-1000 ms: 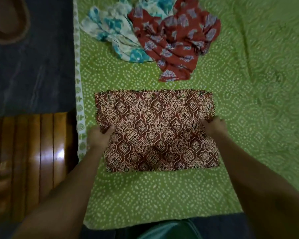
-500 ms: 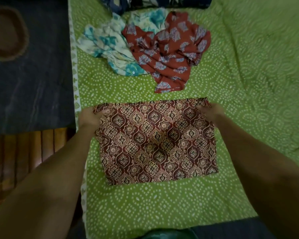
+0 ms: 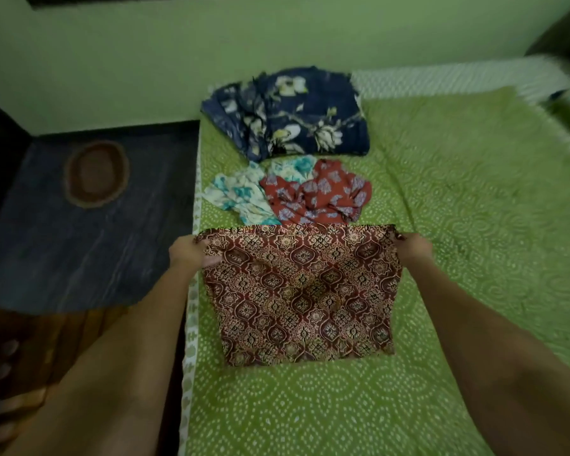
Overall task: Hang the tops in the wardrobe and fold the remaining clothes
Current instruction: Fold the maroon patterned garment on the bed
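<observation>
Head view: the left hand (image 3: 191,253) and right hand (image 3: 413,248) each pinch a top corner of the maroon patterned cloth (image 3: 301,294), which hangs over the green bedsheet (image 3: 474,225). Beyond it lie a crumpled red top (image 3: 323,192), a white-and-teal top (image 3: 241,194) and a navy floral garment (image 3: 293,113).

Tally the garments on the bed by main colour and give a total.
Maroon patterned cloth, held by left hand and right hand: 1
Navy floral garment: 1
White and teal garment: 1
Red printed garment: 1
Total: 4
</observation>
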`<state>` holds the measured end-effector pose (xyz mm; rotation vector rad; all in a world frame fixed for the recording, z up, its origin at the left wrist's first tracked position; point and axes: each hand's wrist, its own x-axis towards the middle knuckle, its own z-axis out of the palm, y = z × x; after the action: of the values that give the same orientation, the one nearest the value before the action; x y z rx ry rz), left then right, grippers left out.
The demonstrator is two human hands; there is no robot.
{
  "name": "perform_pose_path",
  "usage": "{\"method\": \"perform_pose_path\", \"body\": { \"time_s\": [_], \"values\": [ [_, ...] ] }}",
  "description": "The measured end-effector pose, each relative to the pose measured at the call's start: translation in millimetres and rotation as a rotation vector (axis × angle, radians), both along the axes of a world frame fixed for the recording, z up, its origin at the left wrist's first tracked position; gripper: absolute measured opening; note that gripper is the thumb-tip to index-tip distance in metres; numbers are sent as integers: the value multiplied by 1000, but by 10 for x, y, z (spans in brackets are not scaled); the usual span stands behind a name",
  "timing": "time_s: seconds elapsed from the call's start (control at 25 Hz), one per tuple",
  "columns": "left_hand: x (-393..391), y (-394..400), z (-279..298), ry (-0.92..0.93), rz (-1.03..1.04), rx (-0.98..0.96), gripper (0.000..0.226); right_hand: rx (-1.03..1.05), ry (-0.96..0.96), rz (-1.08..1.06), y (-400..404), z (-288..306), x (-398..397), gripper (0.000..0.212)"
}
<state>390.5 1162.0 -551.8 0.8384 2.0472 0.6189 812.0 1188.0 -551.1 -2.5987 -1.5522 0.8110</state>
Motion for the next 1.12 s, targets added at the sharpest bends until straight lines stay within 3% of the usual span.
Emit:
{"method": "perform_pose_path", "body": {
  "time_s": [0.08,0.2,0.32,0.44,0.52,0.64,0.88,1.0,1.12],
  "values": [
    [37,167,380,-254,128,173,36,120,281,-101,171,401,-58,36],
    [36,587,1113,-222,132,444,10,482,849,-367,525,1290,-180,21],
    [54,799,1930,-140,129,698,19,759,1065,-375,763,2104,-172,30],
    [79,471,2369,-106,49,863,19,897,1191,-378,568,2487,-82,16],
    [50,39,2330,25,5,891,28,897,1220,-388,230,2460,-27,2],
    [62,-764,2050,269,-97,849,31,821,1218,-384,-446,2062,128,16],
    [152,-2283,1082,165,-96,577,22,494,1065,-266,-1853,963,520,15],
    [141,-2784,539,176,-194,396,15,301,867,-189,-2378,370,748,16],
    [223,-3373,101,171,-344,166,16,192,631,-51,-2943,-64,886,31]
  ]
}}
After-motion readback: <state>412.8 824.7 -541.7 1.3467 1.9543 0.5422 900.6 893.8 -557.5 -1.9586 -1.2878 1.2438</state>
